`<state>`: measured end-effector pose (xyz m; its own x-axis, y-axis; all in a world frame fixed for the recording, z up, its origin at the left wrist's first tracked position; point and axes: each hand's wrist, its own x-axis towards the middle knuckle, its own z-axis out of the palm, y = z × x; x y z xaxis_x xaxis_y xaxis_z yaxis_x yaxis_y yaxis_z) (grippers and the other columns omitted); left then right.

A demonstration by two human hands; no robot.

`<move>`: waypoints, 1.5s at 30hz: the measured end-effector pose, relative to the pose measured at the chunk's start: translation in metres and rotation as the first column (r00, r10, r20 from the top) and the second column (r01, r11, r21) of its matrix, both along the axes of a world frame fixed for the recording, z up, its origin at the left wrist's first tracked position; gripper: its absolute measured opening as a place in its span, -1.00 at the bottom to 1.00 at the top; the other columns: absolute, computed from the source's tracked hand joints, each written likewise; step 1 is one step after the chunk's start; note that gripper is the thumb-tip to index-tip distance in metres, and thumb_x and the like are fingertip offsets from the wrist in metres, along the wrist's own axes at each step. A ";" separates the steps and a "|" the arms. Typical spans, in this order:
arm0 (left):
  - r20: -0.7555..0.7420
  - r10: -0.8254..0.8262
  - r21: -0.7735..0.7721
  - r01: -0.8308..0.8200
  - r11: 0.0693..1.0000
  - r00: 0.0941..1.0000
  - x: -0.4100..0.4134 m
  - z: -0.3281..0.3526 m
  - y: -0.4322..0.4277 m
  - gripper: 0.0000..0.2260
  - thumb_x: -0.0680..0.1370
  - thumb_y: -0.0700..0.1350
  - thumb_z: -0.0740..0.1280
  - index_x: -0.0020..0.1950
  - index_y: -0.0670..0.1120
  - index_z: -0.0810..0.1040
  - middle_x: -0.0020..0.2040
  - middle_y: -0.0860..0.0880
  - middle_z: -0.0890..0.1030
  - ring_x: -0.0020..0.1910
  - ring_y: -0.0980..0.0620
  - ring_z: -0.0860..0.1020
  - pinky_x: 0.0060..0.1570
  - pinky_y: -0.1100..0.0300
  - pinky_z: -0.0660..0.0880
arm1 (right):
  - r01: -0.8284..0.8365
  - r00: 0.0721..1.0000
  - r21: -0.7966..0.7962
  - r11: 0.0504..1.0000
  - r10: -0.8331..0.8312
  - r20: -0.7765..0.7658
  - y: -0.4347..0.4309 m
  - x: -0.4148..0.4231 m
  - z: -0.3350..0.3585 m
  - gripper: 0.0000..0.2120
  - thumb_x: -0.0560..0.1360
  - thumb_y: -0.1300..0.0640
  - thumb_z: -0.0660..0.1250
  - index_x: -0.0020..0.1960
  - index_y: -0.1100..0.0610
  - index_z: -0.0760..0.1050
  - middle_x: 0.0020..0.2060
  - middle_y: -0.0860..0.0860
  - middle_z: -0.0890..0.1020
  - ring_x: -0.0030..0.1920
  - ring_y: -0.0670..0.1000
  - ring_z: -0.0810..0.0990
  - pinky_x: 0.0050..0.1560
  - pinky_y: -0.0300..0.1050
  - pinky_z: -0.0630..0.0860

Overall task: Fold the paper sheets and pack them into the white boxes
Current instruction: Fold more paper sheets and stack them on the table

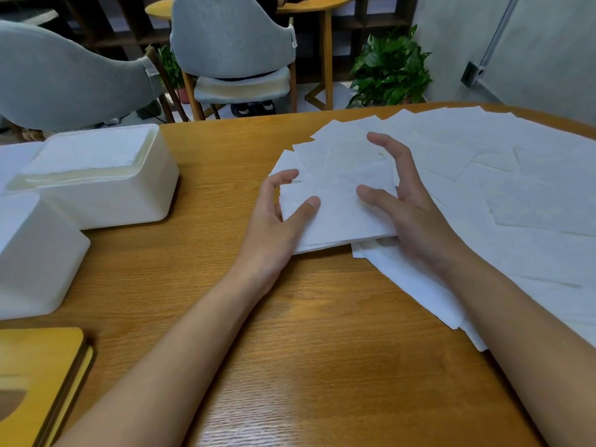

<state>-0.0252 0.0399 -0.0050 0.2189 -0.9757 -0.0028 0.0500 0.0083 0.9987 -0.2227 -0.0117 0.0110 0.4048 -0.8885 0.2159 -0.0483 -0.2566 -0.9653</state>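
A folded stack of white paper sheets (335, 217) lies on the wooden table (322, 350) in front of me. My left hand (274, 227) holds its left edge, thumb on top and fingers curled beside it. My right hand (409, 214) cups its right edge, thumb resting on top and fingers arched along the far side. Many loose white sheets (516, 175) spread across the table to the right and behind the stack. An open white box (106, 188) at the left holds folded paper up to its rim. A second white box (35, 253) stands nearer, at the left edge.
A yellow wooden tissue-box lid (35, 382) lies at the bottom left. Two grey chairs (232, 43) stand beyond the table. A green potted plant (390, 69) sits on the floor at the back right. Bare wood lies between the boxes and the stack.
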 end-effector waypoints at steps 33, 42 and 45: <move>0.902 -0.037 -0.243 0.576 0.781 0.430 -0.020 -0.022 0.003 -0.93 0.62 -0.08 0.46 0.05 -0.04 0.73 0.05 0.04 0.58 0.02 0.01 0.52 -0.03 0.01 0.53 | 0.156 0.972 -0.091 0.984 -0.169 -0.165 -0.012 -0.006 -0.009 -0.68 0.59 0.31 0.35 0.10 -0.05 0.75 0.10 -0.23 0.74 0.24 -0.27 0.61 0.30 -0.38 0.43; 0.925 -0.049 -0.194 0.578 0.792 0.378 -0.014 -0.017 0.007 -0.95 0.61 -0.10 0.41 0.00 -0.05 0.65 0.03 0.08 0.56 -0.01 0.05 0.56 -0.10 -0.02 0.57 | 0.177 0.972 -0.080 0.981 -0.187 -0.143 -0.013 -0.009 -0.009 -0.67 0.57 0.34 0.35 0.10 -0.01 0.75 0.10 -0.20 0.74 0.23 -0.26 0.62 0.29 -0.39 0.45; 0.922 -0.066 -0.174 0.561 0.809 0.381 -0.008 -0.016 0.009 -0.96 0.58 -0.10 0.41 -0.05 -0.03 0.62 0.00 0.11 0.55 -0.08 0.06 0.56 -0.16 -0.02 0.57 | 0.185 0.970 -0.079 0.979 -0.195 -0.143 -0.013 -0.009 -0.009 -0.68 0.57 0.34 0.35 0.10 -0.01 0.76 0.09 -0.20 0.74 0.22 -0.26 0.62 0.25 -0.42 0.45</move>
<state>-0.0332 0.0492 -0.0209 -0.4621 -0.8058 0.3704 -0.7104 0.5863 0.3894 -0.2315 -0.0250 0.0016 0.2616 -0.9384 0.2258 -0.2443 -0.2907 -0.9251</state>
